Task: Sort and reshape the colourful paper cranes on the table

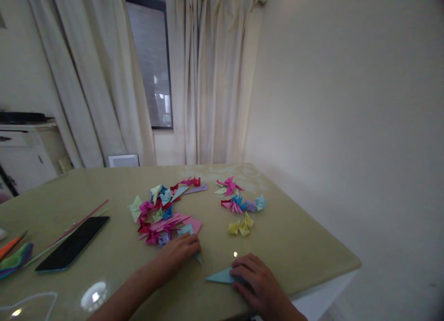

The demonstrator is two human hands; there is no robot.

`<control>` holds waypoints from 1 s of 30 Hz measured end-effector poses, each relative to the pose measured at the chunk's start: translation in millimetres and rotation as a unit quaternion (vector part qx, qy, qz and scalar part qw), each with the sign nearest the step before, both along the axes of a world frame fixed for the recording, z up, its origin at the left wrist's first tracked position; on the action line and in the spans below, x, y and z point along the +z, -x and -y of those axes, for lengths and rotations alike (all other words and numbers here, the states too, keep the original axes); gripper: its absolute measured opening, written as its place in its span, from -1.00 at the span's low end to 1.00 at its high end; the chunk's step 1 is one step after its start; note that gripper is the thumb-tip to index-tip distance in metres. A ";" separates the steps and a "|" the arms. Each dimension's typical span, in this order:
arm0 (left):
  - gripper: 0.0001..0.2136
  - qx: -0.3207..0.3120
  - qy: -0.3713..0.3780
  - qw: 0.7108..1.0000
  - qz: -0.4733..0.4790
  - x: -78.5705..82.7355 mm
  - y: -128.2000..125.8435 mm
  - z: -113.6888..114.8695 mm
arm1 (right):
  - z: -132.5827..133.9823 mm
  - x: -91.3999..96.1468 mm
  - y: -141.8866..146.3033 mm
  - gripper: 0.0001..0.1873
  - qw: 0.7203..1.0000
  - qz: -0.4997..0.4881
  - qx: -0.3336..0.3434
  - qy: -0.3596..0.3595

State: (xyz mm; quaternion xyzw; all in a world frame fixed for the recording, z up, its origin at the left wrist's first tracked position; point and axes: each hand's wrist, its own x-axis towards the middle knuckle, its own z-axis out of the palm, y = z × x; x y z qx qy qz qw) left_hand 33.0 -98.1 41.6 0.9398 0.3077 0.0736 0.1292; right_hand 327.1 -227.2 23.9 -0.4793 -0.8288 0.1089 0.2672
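Note:
My left hand (182, 250) reaches to the near edge of a heap of folded paper pieces (165, 218). Its fingers are curled around a light blue folded paper, whose pointed tip (198, 258) sticks out below them. Just beyond the knuckles lies another light blue paper part (186, 229); whether the two are one piece is hidden by the hand. Near the front edge of the table, my right hand (255, 280) is closed over a light blue folded paper triangle (220, 276), its narrow point facing left. The palm hides the triangle's wide end.
On the right of the table (294, 247) are yellow paper pieces (243, 225), a pink and blue row (239, 204) and a pink folded piece (231, 185). A black phone (73, 244), thin sticks (81, 220) and a colourful bundle (15, 261) lie left. A wall rises right.

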 end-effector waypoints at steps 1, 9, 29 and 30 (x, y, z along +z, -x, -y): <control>-0.68 -0.008 -0.005 1.000 -0.007 4.0 -1.2 -2.9 | -0.5 -1.3 0.7 -0.83 1.000 -0.006 -0.007 0.000; -0.84 -0.057 -0.030 0.997 -0.045 37.0 -14.7 -23.6 | 2.0 11.2 7.8 -0.87 0.998 -0.018 -0.045 0.051; -0.47 0.188 0.376 0.725 0.545 59.3 -65.2 53.2 | 6.7 16.9 36.1 -0.42 0.909 -0.011 -0.134 -0.394; -0.51 0.187 0.393 0.729 0.528 57.6 -65.2 57.7 | 8.5 19.6 34.7 -0.45 0.902 -0.009 -0.133 -0.411</control>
